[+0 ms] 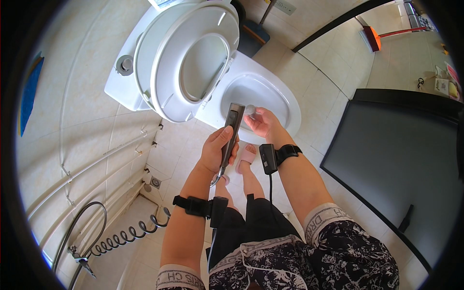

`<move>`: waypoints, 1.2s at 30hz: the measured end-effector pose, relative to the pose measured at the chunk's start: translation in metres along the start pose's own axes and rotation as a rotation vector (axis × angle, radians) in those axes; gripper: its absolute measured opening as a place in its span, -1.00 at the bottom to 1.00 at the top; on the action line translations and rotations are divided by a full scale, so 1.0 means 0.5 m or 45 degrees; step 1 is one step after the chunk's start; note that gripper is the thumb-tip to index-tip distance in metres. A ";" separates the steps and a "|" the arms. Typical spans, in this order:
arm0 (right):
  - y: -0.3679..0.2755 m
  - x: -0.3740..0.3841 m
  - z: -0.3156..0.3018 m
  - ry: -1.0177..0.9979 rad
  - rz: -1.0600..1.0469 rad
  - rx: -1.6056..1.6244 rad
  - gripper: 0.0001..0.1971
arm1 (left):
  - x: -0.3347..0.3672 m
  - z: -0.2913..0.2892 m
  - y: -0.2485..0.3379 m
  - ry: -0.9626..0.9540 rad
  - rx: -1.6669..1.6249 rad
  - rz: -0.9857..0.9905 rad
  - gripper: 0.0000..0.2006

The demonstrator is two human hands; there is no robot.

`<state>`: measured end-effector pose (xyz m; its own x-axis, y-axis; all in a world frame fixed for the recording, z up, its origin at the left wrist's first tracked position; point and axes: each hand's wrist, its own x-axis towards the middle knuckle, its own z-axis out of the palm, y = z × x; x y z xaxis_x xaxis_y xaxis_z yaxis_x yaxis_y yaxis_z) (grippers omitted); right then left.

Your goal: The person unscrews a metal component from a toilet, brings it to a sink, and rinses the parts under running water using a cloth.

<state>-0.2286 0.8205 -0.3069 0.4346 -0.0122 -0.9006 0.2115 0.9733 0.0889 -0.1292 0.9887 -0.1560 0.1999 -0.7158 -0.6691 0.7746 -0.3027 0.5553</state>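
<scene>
My left hand (215, 150) is wrapped round the handle of a grey handheld sprayer (233, 121), its thumb lying along the front. The sprayer is tilted, head up and away from me, over the near rim of the white toilet (285, 92). A silvery hose end (216, 180) leaves the bottom of the handle. Just right of the sprayer head is my right hand (261, 122), palm turned up and fingers curled. At its fingertips shows a small pale, rounded thing (250, 110), too indistinct to name. The toilet's seat and lid (166, 72) stand raised.
A coiled dark hose (128, 238) hangs by a wall valve (79, 254) at lower left, below white pipes (87, 169). A large dark panel (391, 164) with a black frame stands on the right. Beyond lies an orange broom (372, 38). A floor drain (155, 182) is at left.
</scene>
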 end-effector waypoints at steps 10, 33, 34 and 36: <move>0.005 -0.014 0.015 -0.028 -0.064 -0.131 -0.79 | 0.003 -0.003 0.007 0.057 0.011 -0.011 -0.54; -0.022 0.005 -0.016 -0.154 0.045 -0.142 -0.82 | 0.018 -0.003 -0.011 0.100 0.036 -0.050 -0.56; -0.018 0.005 -0.015 -0.118 0.026 -0.120 -0.83 | 0.017 0.000 -0.011 0.114 0.015 -0.046 -0.57; -0.008 0.004 -0.014 -0.104 -0.002 -0.123 -0.84 | 0.017 0.000 -0.012 0.093 -0.002 -0.044 -0.58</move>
<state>-0.2345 0.8182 -0.3121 0.5049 -0.0286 -0.8627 0.1284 0.9908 0.0423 -0.1322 0.9843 -0.1653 0.2162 -0.6567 -0.7225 0.7830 -0.3255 0.5301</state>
